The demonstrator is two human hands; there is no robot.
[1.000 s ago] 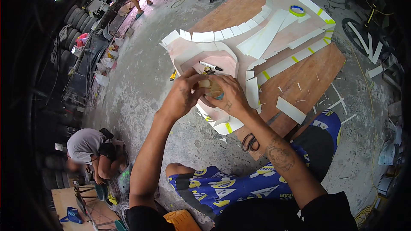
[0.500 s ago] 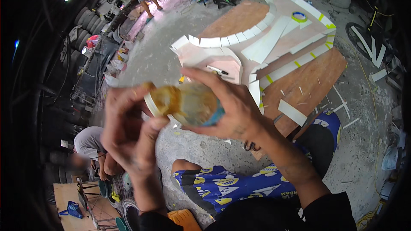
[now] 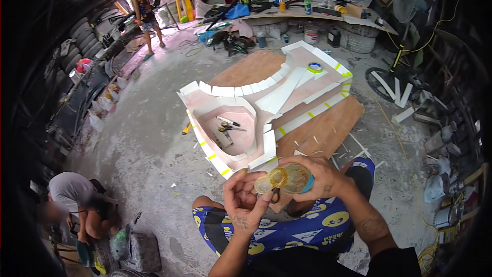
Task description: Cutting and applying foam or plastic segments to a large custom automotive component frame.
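In front of my lap, my right hand [image 3: 323, 177] is wrapped round the body of a small clear bottle [image 3: 294, 177] with amber staining and a blue patch. The bottle lies tilted on its side, its pale end toward the left. At that end my left hand [image 3: 246, 195] is curled, with thumb and fingertips at the rim. Dark scissor handles [image 3: 275, 195] show just below the bottle. Beyond my hands lies a large panel [image 3: 230, 123] edged with white strips and yellow-green tape. A marker [image 3: 228, 121] and a cutter-like tool [image 3: 233, 128] rest in its recess.
Plywood [image 3: 328, 128] lies under the panel, with paper scraps scattered on it. A tape roll [image 3: 314, 67] sits on the panel. A standing fan [image 3: 405, 0] is at right. One person [image 3: 77, 195] crouches at lower left; another [image 3: 146, 15] stands at the back.
The bottle and both hands have moved lower and rightward in the picture, appearing smaller. The view has shifted, bringing in the back workbench and fan. My right hand still holds the bottle.
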